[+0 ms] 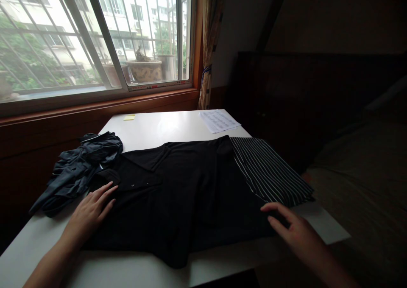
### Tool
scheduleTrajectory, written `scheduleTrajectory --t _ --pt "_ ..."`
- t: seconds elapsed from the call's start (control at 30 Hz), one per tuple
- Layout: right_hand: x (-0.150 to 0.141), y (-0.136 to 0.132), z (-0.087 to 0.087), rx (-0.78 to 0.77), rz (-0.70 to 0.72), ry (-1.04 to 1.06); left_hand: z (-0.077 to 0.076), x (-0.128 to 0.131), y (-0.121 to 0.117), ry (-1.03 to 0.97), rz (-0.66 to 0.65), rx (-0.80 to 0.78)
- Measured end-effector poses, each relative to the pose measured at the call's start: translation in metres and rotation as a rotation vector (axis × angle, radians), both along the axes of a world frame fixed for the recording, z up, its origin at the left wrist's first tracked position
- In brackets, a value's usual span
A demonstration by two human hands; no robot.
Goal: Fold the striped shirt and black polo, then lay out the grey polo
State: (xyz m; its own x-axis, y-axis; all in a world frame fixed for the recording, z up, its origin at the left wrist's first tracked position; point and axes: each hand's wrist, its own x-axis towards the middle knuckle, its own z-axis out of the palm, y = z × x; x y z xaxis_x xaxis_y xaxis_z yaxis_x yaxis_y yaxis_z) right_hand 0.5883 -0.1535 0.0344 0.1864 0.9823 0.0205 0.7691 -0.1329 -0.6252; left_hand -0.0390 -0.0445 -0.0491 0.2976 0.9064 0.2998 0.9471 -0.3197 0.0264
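A black collared shirt (203,194) lies spread sideways across the white table, its collar (106,177) at the left and a few buttons showing near it. My left hand (90,205) rests on the cloth by the collar, fingers stretched out. At the shirt's right end, my right hand (288,224) hovers at or touches the lower corner; its thumb and forefinger are apart, the other fingers partly hidden. A folded black-and-white striped cloth (270,169) sits on the right, its left edge bordering the black shirt. Beside the collar is a crumpled dark grey-blue garment (85,156).
The white table (159,127) stands below a barred window (152,33) with a tied curtain (206,59). Printed sheets (219,121) and a small yellow note (129,117) lie toward its far edge. A bed-like surface (359,186) is in shadow on the right.
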Motion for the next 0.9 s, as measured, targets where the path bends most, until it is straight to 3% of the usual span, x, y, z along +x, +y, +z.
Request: scheduleTrajectory --t 0.1,0.23,0.43,0.73,0.8,0.9 --pt "0.021 -0.002 0.024 0.078 -0.017 0.052 0.001 0.002 -0.003 0.008 0.001 0.005" --pt "0.046 -0.012 0.036 0.107 -0.055 0.071 0.0 0.003 -0.007 0.028 0.044 0.002" --pt "0.063 -0.019 0.027 0.044 -0.055 0.13 0.002 0.001 -0.014 0.045 0.116 -0.074" --pt "0.076 -0.012 -0.016 -0.275 0.157 0.055 0.002 -0.013 -0.014 0.002 0.05 -0.041" --pt "0.081 -0.009 -0.012 -0.317 0.185 0.034 0.002 -0.014 -0.014 -0.003 0.043 -0.028" --pt "0.085 0.005 0.009 -0.384 0.27 0.003 0.001 -0.012 -0.015 -0.002 0.046 -0.008"
